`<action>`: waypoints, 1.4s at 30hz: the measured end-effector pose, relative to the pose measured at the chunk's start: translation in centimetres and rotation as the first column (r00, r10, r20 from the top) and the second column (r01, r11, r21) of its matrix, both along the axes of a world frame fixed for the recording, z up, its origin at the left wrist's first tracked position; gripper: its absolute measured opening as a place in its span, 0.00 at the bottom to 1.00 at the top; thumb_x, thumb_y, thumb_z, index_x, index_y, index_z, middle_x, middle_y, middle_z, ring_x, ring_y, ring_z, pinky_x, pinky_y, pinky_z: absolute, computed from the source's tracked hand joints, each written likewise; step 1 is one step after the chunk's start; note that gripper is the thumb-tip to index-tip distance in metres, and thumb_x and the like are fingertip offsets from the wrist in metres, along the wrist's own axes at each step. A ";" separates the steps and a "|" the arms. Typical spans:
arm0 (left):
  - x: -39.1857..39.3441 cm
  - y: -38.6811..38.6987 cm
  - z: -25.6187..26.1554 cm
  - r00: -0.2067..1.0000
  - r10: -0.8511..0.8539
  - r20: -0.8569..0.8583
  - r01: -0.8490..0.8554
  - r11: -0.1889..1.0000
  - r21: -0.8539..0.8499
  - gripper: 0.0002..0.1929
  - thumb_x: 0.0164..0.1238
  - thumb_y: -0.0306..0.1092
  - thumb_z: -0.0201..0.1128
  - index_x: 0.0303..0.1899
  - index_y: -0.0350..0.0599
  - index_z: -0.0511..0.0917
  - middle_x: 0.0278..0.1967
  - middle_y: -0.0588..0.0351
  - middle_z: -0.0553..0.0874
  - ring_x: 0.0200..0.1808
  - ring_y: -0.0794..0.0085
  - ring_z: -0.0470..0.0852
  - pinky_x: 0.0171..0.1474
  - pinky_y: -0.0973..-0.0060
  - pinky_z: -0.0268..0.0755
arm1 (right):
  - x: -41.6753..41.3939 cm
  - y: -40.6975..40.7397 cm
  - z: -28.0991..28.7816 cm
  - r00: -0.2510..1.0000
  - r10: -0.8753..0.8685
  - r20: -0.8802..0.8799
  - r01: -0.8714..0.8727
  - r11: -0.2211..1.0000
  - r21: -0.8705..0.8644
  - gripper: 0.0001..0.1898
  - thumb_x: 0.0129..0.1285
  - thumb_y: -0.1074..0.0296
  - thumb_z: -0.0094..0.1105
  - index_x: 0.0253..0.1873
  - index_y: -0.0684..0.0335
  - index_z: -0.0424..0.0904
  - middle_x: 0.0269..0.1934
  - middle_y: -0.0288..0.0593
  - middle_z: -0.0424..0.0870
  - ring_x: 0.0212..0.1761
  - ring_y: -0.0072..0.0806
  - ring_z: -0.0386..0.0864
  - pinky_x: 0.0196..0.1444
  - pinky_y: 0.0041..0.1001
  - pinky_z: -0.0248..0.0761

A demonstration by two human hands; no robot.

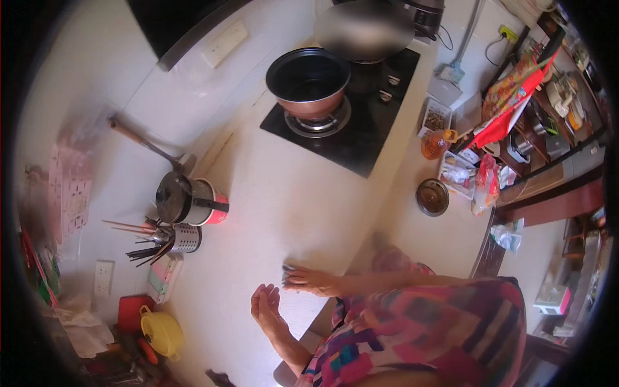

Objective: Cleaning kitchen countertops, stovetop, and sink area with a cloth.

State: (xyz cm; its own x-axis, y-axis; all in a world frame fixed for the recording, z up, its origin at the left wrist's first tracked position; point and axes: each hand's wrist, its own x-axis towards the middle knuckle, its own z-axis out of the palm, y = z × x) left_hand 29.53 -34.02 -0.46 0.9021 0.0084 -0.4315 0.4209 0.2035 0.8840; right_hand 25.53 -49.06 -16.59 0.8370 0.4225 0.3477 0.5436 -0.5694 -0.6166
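My right hand (313,282) lies palm down on the pale countertop (251,203), its fingers over a small dark grey cloth or pad (288,267) that shows at the fingertips and is mostly hidden. Beside it, nearer the lower left, my left hand (266,305) is raised with the palm turned up and the fingers loosely curled; nothing is seen in it. The two hands do not touch.
A copper-coloured pot (309,104) stands on a gas hob (358,155), near a blurred pan (365,31). At the left are a lidded pot (171,198), a metal utensil holder (188,238) and a yellow pot (162,331). A round lid (432,197) and an oil bottle (434,145) are right.
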 end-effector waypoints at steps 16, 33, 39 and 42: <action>-4.7 -20.6 3.5 0.994 -0.090 0.067 0.078 0.983 0.165 0.17 0.70 0.39 0.55 0.51 0.34 0.74 0.41 0.48 0.83 0.42 0.65 0.82 0.50 0.72 0.74 | -4.8 -44.9 -4.2 0.827 -0.523 0.205 0.547 0.833 -0.079 0.18 0.60 0.73 0.47 0.55 0.61 0.78 0.56 0.50 0.76 0.62 0.43 0.69 0.68 0.39 0.57; -10.7 -24.3 3.6 0.992 0.127 -0.017 -0.112 0.924 0.365 0.17 0.69 0.39 0.57 0.50 0.33 0.75 0.40 0.48 0.83 0.41 0.67 0.82 0.48 0.72 0.74 | 12.9 -48.3 1.7 0.534 -0.802 0.268 0.843 0.529 -0.098 0.19 0.63 0.70 0.50 0.59 0.64 0.69 0.63 0.57 0.67 0.68 0.54 0.59 0.69 0.51 0.49; -8.5 -26.1 4.4 0.986 0.165 -0.024 -0.149 0.933 0.327 0.18 0.70 0.39 0.56 0.50 0.33 0.75 0.41 0.47 0.83 0.43 0.66 0.82 0.51 0.71 0.73 | 6.3 -37.6 -2.2 0.898 -0.365 0.245 0.374 0.927 0.011 0.18 0.60 0.77 0.50 0.56 0.64 0.73 0.61 0.53 0.69 0.67 0.48 0.62 0.71 0.44 0.49; -8.4 -25.4 4.6 0.987 0.160 -0.010 -0.146 0.923 0.356 0.18 0.70 0.40 0.56 0.51 0.33 0.75 0.41 0.47 0.83 0.44 0.65 0.82 0.51 0.71 0.73 | 10.3 -45.4 0.8 0.855 -0.469 0.219 0.492 0.868 -0.061 0.17 0.62 0.76 0.49 0.57 0.63 0.72 0.60 0.51 0.72 0.66 0.48 0.65 0.69 0.45 0.52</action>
